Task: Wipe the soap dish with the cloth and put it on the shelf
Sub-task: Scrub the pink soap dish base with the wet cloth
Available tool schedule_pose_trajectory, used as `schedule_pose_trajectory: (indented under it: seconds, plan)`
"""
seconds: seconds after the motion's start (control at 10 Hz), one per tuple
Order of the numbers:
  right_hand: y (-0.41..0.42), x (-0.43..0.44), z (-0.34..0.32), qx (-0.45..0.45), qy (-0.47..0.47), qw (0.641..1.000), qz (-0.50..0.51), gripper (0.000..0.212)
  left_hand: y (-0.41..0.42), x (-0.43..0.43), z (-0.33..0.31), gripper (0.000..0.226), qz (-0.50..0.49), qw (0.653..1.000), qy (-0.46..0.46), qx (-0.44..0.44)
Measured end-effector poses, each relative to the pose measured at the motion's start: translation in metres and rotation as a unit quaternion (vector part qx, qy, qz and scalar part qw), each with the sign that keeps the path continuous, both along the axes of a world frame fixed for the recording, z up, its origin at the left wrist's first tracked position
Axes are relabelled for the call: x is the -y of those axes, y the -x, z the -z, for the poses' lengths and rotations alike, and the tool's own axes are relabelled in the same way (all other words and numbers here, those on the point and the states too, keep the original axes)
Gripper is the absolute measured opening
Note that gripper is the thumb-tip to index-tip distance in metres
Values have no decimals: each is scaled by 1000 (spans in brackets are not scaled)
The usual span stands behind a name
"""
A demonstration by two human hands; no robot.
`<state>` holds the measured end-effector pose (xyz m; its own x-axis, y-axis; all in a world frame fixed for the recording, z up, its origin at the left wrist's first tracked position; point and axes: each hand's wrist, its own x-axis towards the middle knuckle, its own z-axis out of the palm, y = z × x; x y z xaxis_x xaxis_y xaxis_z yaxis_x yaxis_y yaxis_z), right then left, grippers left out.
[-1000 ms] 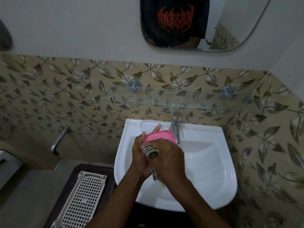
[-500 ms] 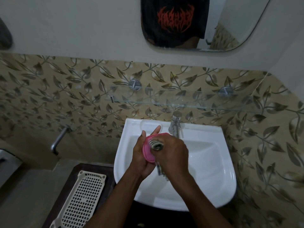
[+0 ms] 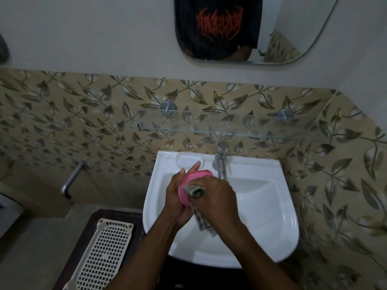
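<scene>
Head camera, looking down: the right hand (image 3: 218, 198) has its fingers (image 3: 208, 183) curled tight round a bunched grey-and-white striped cloth (image 3: 195, 189) and presses the wad against a round pink plastic soap dish (image 3: 188, 180). The left hand (image 3: 177, 198) grips the dish from the other side, thumb on the near rim and one finger (image 3: 195, 165) sticking up behind it. Most of the dish is covered by the two hands and the cloth (whether the wiped face is its inside or underside is hard to tell). The cloth's loose tail hangs blurred between the wrists.

All this is held above the bowl of a white ceramic sink (image 3: 272, 216), just in front of a chrome tap (image 3: 222, 162). A shallow moulded soap recess (image 3: 189, 160) sits in the sink's back rim. Above the tap a clear glass shelf (image 3: 240, 132) is fixed to the leaf-patterned tiles, well apart from the dish. Higher up, a rounded mirror (image 3: 293, 28), cut off at the top edge, reflects a black shirt with red print. At lower left a cream perforated plastic tray (image 3: 104, 248) lies on a dark counter (image 3: 92, 220), its near end out of view.
</scene>
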<state>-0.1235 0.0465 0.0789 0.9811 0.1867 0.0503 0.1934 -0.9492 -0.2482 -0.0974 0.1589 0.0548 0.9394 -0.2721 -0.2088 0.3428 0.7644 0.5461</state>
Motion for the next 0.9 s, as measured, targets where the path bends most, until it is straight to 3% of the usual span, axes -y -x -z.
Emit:
schedule_pose_trajectory:
  seconds: [0.1, 0.2, 0.3, 0.5, 0.7, 0.8, 0.9]
  plan:
    - [-11, 2, -32, 12, -216, 975, 56, 7, -2, 0, -3, 83, -7, 1000, 6, 0]
    - [2, -27, -15, 27, -211, 975, 71, 31, -2, 2, -3, 84, -4, 1000, 16, -1]
    - [5, -22, -19, -49, -195, 979, 30, 33, -3, 3, -2, 86, -15, 1000, 12, 0]
    - [-3, 8, -28, 37, -273, 960, 47, 17, -7, 3, -3, 80, -18, 999, 49, -1]
    - [-3, 3, -31, -93, -194, 973, -85, 36, -5, 5, -1, 75, -16, 998, 58, 8]
    - [-18, 25, -40, -26, -170, 983, -62, 15, -6, 3, -3, 72, -24, 997, 70, 12]
    - [-18, 29, -37, 24, -162, 986, -12, 16, -8, 2, -4, 74, -26, 997, 70, 23]
